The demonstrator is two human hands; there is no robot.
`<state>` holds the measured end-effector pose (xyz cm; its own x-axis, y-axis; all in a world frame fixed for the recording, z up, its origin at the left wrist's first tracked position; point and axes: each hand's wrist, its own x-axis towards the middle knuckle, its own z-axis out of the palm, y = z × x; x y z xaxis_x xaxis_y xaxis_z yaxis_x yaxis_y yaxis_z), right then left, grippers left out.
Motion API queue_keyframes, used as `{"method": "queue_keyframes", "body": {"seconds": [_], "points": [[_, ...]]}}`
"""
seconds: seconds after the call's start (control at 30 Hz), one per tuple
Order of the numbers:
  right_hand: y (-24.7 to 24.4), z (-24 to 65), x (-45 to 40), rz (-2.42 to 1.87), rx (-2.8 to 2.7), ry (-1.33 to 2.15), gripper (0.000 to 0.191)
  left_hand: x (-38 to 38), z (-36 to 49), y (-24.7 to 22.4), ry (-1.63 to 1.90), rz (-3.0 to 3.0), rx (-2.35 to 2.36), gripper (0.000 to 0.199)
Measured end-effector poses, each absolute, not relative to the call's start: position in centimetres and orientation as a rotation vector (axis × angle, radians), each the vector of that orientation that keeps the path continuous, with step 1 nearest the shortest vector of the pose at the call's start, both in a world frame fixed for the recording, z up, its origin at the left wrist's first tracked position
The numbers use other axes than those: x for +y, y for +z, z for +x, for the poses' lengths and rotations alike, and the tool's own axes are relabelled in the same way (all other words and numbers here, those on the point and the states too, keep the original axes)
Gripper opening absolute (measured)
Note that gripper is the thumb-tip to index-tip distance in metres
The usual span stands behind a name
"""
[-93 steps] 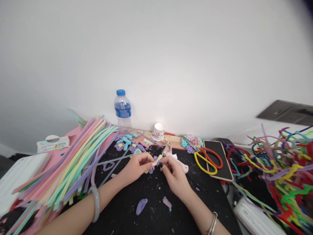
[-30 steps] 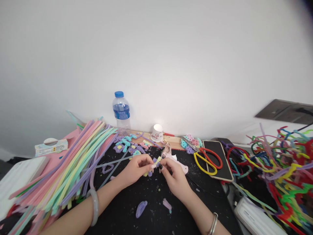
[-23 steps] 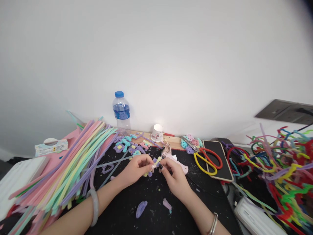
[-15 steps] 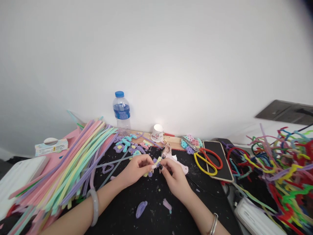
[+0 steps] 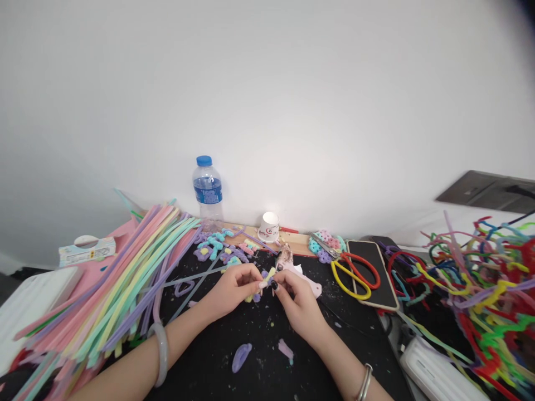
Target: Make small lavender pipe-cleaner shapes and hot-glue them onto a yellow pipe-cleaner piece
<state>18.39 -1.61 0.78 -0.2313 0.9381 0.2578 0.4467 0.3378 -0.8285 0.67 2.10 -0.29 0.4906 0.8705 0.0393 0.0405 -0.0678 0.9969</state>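
Between my hands, over the middle of the black mat [image 5: 200, 362], is a small yellow and purple fuzzy piece [image 5: 270, 275]. My left hand [image 5: 240, 287] pinches it from the left with thumb and forefinger. From the right, my right hand [image 5: 298, 301] pinches the same piece, its dark thumbnail showing. Just behind my right fingers lies a pale pink glue gun [image 5: 307, 279] with a stained nozzle. A purple loop [image 5: 241, 357] and a short pink strip [image 5: 286, 351] rest nearer to me on the mat.
Pastel fuzzy stems [image 5: 137, 278] spread at left. Fuzzy shapes [image 5: 215, 242], a bottle [image 5: 208, 192] and a paper cup [image 5: 268, 227] stand or lie at the back. Scissors [image 5: 355, 275] overlap a phone [image 5: 376, 267]; tangled bright stems [image 5: 493, 278] fill the right.
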Motion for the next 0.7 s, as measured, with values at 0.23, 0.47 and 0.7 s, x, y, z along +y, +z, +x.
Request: {"method": "queue_keyframes", "body": {"seconds": [0.23,0.47,0.7], "points": [[0.74,18.38,-1.65,-1.236,-1.821,0.808,0.012,2.09,0.73,-0.31,0.834,1.484,0.842,0.022],[0.89,18.36,-1.64,-1.241,-1.826,0.797,0.013,2.15,0.67,-0.43,0.828,1.503,0.838,0.023],[0.71,18.33,-1.63,-1.247,-1.829,0.782,0.013,2.19,0.68,-0.42,0.835,1.489,0.843,0.023]]}}
